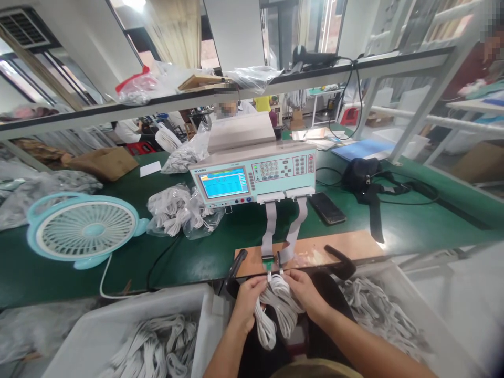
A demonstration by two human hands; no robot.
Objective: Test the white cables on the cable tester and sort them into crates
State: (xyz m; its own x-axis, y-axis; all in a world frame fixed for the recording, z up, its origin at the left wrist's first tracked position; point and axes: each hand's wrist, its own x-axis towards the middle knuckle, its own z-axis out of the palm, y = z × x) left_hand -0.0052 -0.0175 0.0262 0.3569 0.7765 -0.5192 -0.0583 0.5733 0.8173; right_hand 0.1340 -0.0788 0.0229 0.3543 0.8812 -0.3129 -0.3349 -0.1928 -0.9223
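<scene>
A coiled white cable (282, 310) hangs in loops between my two hands, just in front of the bench edge. My left hand (247, 300) is closed, thumb and finger pinching a white plug (269, 277) at one cable end. That plug meets a small green circuit board (269, 265); how far it sits in is too small to tell. On the other side, my right hand (304, 292) pinches the cable's other end by a second connector. Two grey ribbon cables (269, 231) run from these boards up to a bench tester (252, 176) with a lit blue screen.
White bins of bundled cables stand at the left (208, 299) and right (413, 296). A blue fan (94, 231), bagged cables (173, 207), a phone (326, 208) and a black bag (362, 176) lie on the green bench. A shelf (394, 62) spans above; people are beyond.
</scene>
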